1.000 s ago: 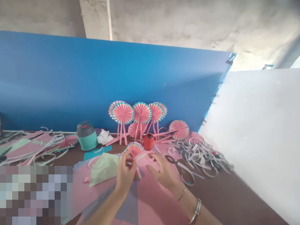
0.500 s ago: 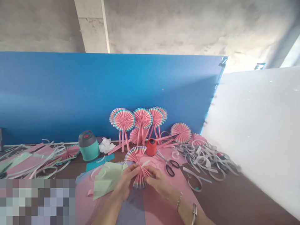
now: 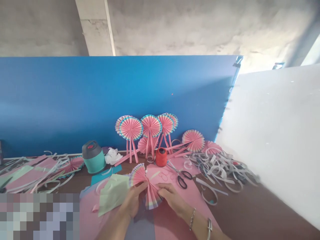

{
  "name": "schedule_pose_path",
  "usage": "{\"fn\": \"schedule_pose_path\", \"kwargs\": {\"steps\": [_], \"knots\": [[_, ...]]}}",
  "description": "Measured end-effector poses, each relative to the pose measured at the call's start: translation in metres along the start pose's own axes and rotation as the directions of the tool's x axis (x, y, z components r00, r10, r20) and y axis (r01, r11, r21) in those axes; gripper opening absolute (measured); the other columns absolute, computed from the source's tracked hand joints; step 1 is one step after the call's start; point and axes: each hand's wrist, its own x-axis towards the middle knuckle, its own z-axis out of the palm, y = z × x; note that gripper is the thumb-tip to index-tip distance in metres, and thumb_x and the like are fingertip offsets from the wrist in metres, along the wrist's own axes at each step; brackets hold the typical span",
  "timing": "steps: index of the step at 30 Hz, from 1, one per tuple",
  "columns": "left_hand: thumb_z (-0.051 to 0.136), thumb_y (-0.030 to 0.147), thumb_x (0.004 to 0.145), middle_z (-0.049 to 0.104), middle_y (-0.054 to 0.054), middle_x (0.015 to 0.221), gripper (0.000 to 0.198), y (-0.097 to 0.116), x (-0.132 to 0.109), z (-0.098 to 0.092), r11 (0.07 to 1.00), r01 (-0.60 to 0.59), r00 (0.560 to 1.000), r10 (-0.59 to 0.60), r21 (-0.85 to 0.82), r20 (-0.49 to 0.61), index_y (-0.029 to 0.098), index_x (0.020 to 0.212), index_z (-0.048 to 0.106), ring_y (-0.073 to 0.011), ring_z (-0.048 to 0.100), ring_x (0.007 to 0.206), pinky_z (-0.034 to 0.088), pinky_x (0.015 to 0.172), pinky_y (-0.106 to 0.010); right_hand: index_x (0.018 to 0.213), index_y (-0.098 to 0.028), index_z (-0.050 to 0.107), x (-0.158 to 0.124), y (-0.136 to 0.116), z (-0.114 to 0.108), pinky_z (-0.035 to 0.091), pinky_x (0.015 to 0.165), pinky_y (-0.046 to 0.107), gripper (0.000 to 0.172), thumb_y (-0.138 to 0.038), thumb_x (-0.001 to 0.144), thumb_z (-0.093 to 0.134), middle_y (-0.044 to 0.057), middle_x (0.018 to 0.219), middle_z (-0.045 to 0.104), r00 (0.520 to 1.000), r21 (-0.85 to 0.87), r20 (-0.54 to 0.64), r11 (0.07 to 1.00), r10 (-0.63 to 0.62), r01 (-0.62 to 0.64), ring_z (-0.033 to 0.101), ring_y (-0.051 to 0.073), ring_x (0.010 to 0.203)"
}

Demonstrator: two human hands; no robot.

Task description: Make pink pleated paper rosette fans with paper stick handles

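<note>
Fan [image 3: 152,198] of pleated pink paper, pale-banded at its edges, is held in the lower middle of our view, above a spread of pink [image 3: 166,221] and grey sheets [image 3: 141,225]. A second ago the left hand [image 3: 134,198] held it alone, while the right hand [image 3: 173,197] was off it, fingers loosely parted. Now both are on it: the left thumb and fingers pinch near the gathered centre, and the right thumb and forefinger pinch the lower wing's right edge. We cannot make out every remaining finger. One wing leans up and left, the other flares downward. We judge that the work has passed from holding to spreading the pleats; the wings do not yet join into a round like the upright fans [image 3: 151,126] behind the red spool [image 3: 161,158].
</note>
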Motion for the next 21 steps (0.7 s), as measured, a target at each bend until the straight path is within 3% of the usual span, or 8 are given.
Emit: {"fn": "schedule_pose_path", "kwargs": {"steps": [3,5,7,9,11,13,18,21], "knots": [[0.076,0.033,0.063,0.073,-0.010,0.091,0.028,0.0010,0.0005,0.0004,0.999,-0.033,0.999,0.035,0.038,-0.039,0.013,0.082,0.070,-0.0260,0.067,0.091,0.051,0.083,-0.036,0.073,-0.018,0.062,-0.0001,0.0012,-0.0012,0.043,0.067,0.029,0.020,-0.034,0.077,0.049,0.002,0.073,0.057,0.996,-0.146,-0.070,0.989,-0.047,0.036,0.053,0.016,0.069],[0.079,0.034,0.060,0.073,-0.010,0.094,0.034,0.0014,0.0013,0.0007,0.996,-0.049,0.995,0.055,0.077,-0.080,0.014,0.085,0.070,-0.0259,0.066,0.095,0.050,0.086,-0.035,0.092,-0.019,0.064,-0.0012,0.0026,-0.0027,0.043,0.081,0.034,0.025,-0.034,0.075,0.056,0.006,0.094,0.060,0.972,-0.344,-0.165,0.933,-0.166,0.101,0.055,0.021,0.089],[0.079,0.037,0.059,0.073,-0.010,0.095,0.036,0.0012,0.0016,0.0009,0.990,-0.049,0.994,0.062,0.133,-0.094,0.013,0.085,0.070,-0.0266,0.065,0.097,0.050,0.087,-0.035,0.105,-0.020,0.061,-0.0033,0.0038,-0.0036,0.039,0.090,0.038,0.039,-0.034,0.069,0.066,0.009,0.108,0.057,0.923,-0.561,-0.203,0.811,-0.328,0.165,0.051,0.025,0.103],[0.079,0.039,0.058,0.073,-0.011,0.092,0.036,-0.0002,0.0012,0.0002,0.980,-0.051,0.993,0.071,0.192,-0.097,0.013,0.081,0.071,-0.0280,0.065,0.095,0.050,0.085,-0.035,0.108,-0.021,0.059,-0.0057,0.0047,-0.0031,0.037,0.092,0.041,0.048,-0.034,0.064,0.072,0.009,0.112,0.056,0.881,-0.715,-0.164,0.669,-0.444,0.204,0.048,0.027,0.107],[0.080,0.040,0.057,0.073,-0.011,0.088,0.039,-0.0025,0.0003,-0.0019,0.972,-0.055,0.991,0.080,0.229,-0.103,0.013,0.082,0.071,-0.0291,0.065,0.094,0.050,0.085,-0.037,0.104,-0.021,0.060,-0.0072,0.0056,-0.0011,0.037,0.088,0.039,0.044,-0.031,0.063,0.072,0.007,0.105,0.059,0.865,-0.793,-0.123,0.573,-0.486,0.209,0.051,0.026,0.101],[0.081,0.039,0.055,0.073,-0.010,0.087,0.044,-0.0046,-0.0006,-0.0050,0.966,-0.066,0.994,0.086,0.251,-0.069,0.013,0.089,0.071,-0.0296,0.065,0.094,0.049,0.088,-0.038,0.094,-0.019,0.061,-0.0074,0.0067,0.0013,0.038,0.082,0.036,0.030,-0.024,0.066,0.067,0.005,0.090,0.063,0.855,-0.820,-0.108,0.531,-0.508,0.211,0.056,0.023,0.087],[0.074,0.035,0.067,0.072,-0.008,0.099,0.033,-0.0041,-0.0024,-0.0087,0.908,-0.174,0.982,0.133,0.380,0.131,0.018,0.095,0.071,-0.0275,0.062,0.099,0.045,0.093,-0.036,0.073,-0.018,0.061,-0.0058,0.0077,0.0038,0.035,0.074,0.033,0.011,-0.013,0.069,0.052,0.000,0.061,0.060,0.809,-0.830,-0.104,0.499,-0.579,0.250,0.054,0.016,0.062],[0.073,0.036,0.068,0.072,-0.008,0.097,0.030,-0.0016,-0.0037,-0.0051,0.884,-0.210,0.976,0.162,0.417,0.146,0.017,0.091,0.071,-0.0280,0.061,0.099,0.045,0.092,-0.036,0.063,-0.019,0.060,-0.0059,0.0058,0.0039,0.034,0.073,0.032,0.013,-0.012,0.071,0.052,-0.001,0.056,0.058,0.820,-0.828,-0.078,0.495,-0.567,0.263,0.052,0.014,0.059]]}}
